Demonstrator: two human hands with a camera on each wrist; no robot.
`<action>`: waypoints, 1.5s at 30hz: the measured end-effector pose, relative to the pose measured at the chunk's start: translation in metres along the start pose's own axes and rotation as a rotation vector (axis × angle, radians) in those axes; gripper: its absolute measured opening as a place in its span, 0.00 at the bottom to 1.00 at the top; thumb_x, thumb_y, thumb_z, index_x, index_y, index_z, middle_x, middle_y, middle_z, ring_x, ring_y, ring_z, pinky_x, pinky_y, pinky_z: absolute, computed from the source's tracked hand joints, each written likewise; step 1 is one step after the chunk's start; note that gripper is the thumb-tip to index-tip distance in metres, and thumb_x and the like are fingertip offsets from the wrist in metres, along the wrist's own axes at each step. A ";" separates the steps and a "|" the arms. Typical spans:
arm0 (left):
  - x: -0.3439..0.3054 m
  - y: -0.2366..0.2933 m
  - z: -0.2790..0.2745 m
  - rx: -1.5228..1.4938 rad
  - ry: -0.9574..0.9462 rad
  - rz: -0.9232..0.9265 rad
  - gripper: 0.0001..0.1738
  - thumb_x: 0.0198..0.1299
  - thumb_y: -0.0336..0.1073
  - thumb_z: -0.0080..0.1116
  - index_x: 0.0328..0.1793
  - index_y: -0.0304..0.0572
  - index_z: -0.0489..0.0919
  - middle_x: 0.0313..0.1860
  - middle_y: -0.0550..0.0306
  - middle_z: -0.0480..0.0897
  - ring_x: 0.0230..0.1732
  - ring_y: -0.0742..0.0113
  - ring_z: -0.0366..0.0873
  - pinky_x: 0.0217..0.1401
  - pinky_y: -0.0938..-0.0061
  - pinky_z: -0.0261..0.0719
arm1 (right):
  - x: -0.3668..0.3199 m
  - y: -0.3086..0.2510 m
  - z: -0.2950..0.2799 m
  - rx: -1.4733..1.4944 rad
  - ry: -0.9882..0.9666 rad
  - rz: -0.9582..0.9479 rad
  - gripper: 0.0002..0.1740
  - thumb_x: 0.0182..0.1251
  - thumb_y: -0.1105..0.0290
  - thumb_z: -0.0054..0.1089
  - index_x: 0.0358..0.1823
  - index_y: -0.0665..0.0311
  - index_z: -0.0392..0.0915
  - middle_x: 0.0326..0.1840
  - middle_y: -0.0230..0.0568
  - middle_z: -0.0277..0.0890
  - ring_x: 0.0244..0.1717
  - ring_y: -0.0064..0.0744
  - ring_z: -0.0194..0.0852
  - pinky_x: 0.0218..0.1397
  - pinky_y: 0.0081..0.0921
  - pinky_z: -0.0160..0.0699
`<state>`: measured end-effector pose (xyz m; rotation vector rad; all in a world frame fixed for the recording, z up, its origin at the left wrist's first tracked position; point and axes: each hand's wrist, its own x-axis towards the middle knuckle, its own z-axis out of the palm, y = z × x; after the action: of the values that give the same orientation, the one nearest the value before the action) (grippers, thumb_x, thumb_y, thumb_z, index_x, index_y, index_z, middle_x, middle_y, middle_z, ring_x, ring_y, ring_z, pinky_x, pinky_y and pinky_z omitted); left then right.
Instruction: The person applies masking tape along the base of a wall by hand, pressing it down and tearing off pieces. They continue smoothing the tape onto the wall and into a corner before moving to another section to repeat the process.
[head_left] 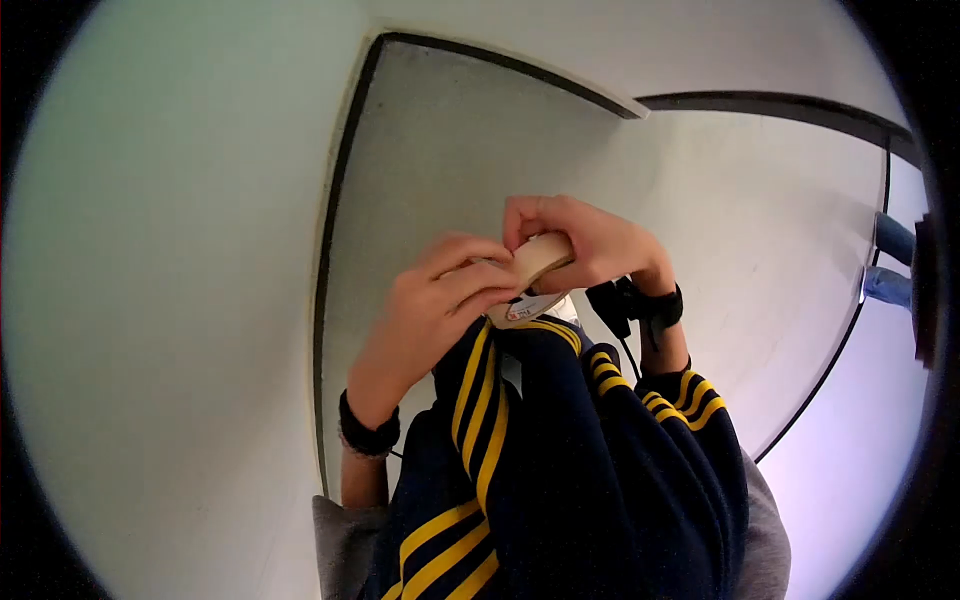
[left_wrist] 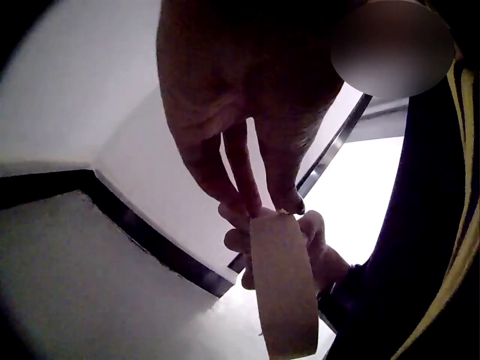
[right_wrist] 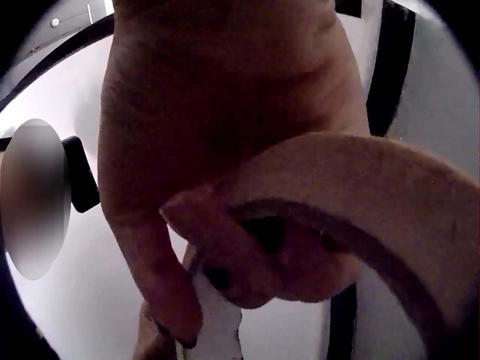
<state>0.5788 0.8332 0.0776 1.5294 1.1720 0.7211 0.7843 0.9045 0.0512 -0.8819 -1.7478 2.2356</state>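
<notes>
Both hands hold a beige roll of tape (head_left: 543, 257) in front of the body, with a printed label on its side in the head view. The left hand (head_left: 432, 292) pinches the roll's near left edge. From the other side the right hand (head_left: 605, 243) grips it, fingers curled. In the left wrist view, the left hand's (left_wrist: 240, 90) fingertips meet at the top end of the tape roll (left_wrist: 285, 285), with the right hand (left_wrist: 324, 251) behind. The right wrist view has the right hand's (right_wrist: 232, 97) fingers curled at the ring (right_wrist: 360, 176); a pale strip (right_wrist: 214, 322) hangs by the thumb.
Dark trousers with yellow stripes (head_left: 480, 400) cover the legs below the hands. A dark-edged grey panel (head_left: 450, 130) lies beyond, beside a pale wall (head_left: 180, 250). At the far right are another person's blue-clad legs (head_left: 890, 285). Black bands circle both wrists.
</notes>
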 end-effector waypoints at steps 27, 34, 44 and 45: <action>-0.011 -0.011 0.010 -0.384 0.113 -0.123 0.15 0.52 0.29 0.61 0.48 0.38 0.77 0.48 0.57 0.78 0.50 0.60 0.71 0.48 0.69 0.73 | 0.007 0.048 0.010 0.357 -0.288 -0.060 0.23 0.43 0.73 0.65 0.43 0.63 0.66 0.34 0.35 0.76 0.36 0.20 0.73 0.32 0.17 0.72; -0.011 -0.018 -0.002 -0.068 -0.023 0.032 0.18 0.43 0.35 0.69 0.44 0.50 0.86 0.52 0.58 0.79 0.53 0.64 0.72 0.52 0.69 0.70 | 0.017 0.051 0.015 0.571 -0.283 -0.022 0.26 0.39 0.77 0.65 0.44 0.63 0.66 0.34 0.32 0.76 0.33 0.21 0.75 0.30 0.14 0.73; -0.002 -0.025 0.010 0.002 0.104 0.058 0.11 0.43 0.27 0.66 0.37 0.43 0.85 0.40 0.59 0.81 0.46 0.62 0.76 0.51 0.71 0.73 | 0.022 0.061 0.017 0.649 -0.265 -0.048 0.25 0.38 0.78 0.65 0.41 0.63 0.65 0.36 0.33 0.75 0.34 0.20 0.74 0.30 0.14 0.71; 0.003 -0.028 0.011 -0.010 0.087 0.107 0.11 0.43 0.27 0.66 0.36 0.43 0.84 0.39 0.59 0.81 0.46 0.62 0.76 0.51 0.71 0.73 | 0.023 0.065 0.013 0.653 -0.262 -0.084 0.24 0.38 0.78 0.64 0.40 0.63 0.65 0.36 0.33 0.75 0.34 0.20 0.74 0.31 0.14 0.72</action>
<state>0.5806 0.8321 0.0471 1.5757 1.1549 0.8710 0.7730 0.8853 -0.0157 -0.3782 -0.9673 2.6873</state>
